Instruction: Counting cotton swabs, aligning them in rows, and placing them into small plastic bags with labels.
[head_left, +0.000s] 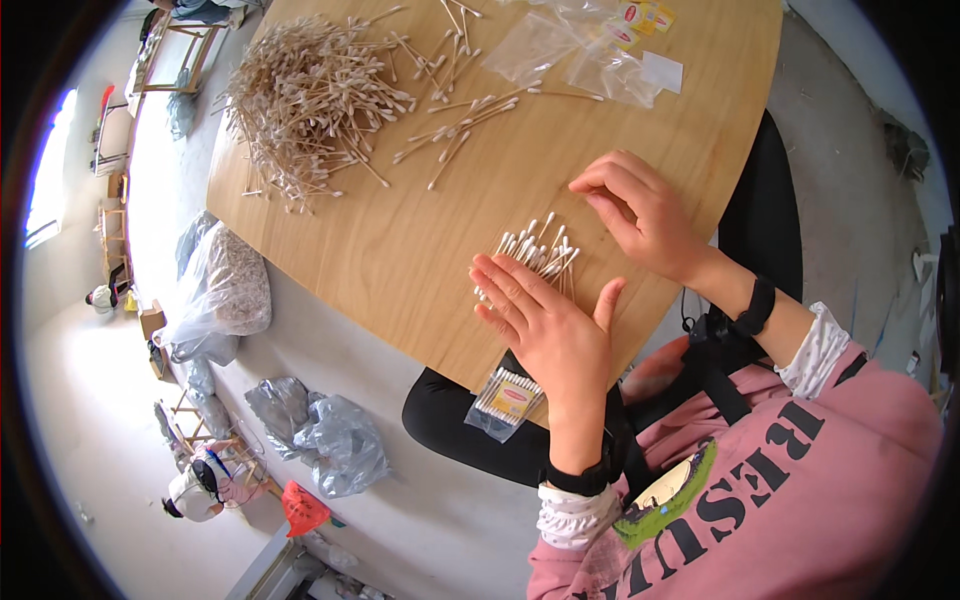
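My left hand (540,325) is stretched out flat, palm down, over the near part of a small bunch of white-tipped cotton swabs (540,245). Its thumb is spread away, and the fingers hide part of the bunch. To the right, my right hand (640,215) is raised with curled fingers, the thumb tip close to the fingertips. Nothing shows between them. A clear packet of cotton swabs (508,398) with a yellow label lies by the table's near edge, partly behind my left wrist.
A large heap of cotton swabs (310,105) covers the far left of the wooden table (420,235), with loose swabs (465,125) beside it. Clear plastic bags (545,45) and yellow labels (650,18) lie at the far edge. Filled bags (235,285) stand on the floor at left.
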